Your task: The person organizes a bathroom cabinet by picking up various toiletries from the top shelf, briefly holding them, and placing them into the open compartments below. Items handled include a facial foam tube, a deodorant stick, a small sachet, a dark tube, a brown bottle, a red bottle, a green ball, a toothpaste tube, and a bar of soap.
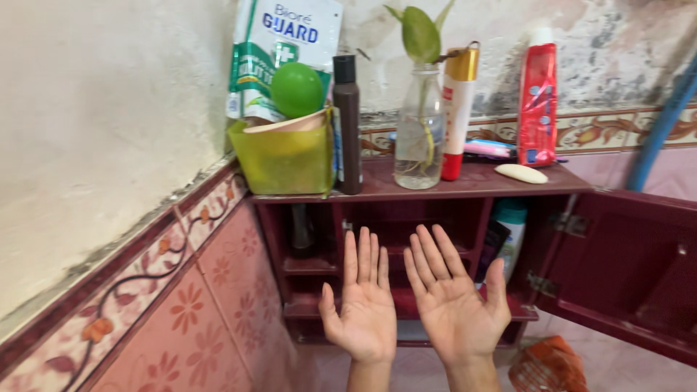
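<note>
Both hands were raised side by side, palms up and fingers spread wide, holding nothing: the left hand [364, 308] and the right hand [456, 299] hung just in front of the dark red wall cabinet [406, 221], touching none of it. Judging from that, the work on the cabinet stood between steps. Its door [624, 268] already swung open to the right of the right hand, yet no item had been grasped and the shelves beyond the fingertips looked mostly bare, apart from a white bottle with a teal cap [510, 236] up and right of the right hand.

Above the hands, on the cabinet's top, stood a yellow-green plastic tub [284, 161] with a green ball [296, 88] in it, a slim dark brown bottle [348, 123], a clear glass bottle holding a leafy cutting [420, 138], a white and red tube with a gold cap [457, 109], a red bottle [538, 101] and a pale bar of soap [521, 173]. An orange mesh bag [548, 366] lay below the right hand.
</note>
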